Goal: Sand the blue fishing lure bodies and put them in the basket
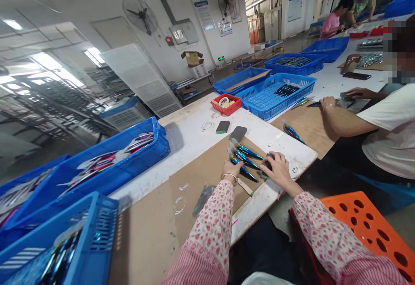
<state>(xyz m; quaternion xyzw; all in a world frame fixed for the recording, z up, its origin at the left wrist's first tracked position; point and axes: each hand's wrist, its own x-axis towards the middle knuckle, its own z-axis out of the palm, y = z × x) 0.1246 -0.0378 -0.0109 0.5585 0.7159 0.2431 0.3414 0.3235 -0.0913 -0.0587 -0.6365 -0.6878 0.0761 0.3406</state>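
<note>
My left hand (232,169) is closed around the tail end of a shiny blue-black fishing lure (249,174) lying on brown cardboard (191,170). Under the curled fingers of my right hand (279,168) is a dark sanding block (267,164), beside the lure's tip. Just beyond, several more blue lures (248,151) lie side by side. A pale flat stick (244,186) rests near my left wrist. Two other sanding blocks, a dark one (222,126) and a grey one (238,133), sit farther back. A grey flat piece (202,199) lies left of my forearm.
Blue crates with lures stand at left (126,157) and near left (97,220). Beyond the blocks are a red tray (227,104) and a blue crate (269,107). A co-worker's arm (343,123) works at right. An orange stool (366,220) stands below the table's edge.
</note>
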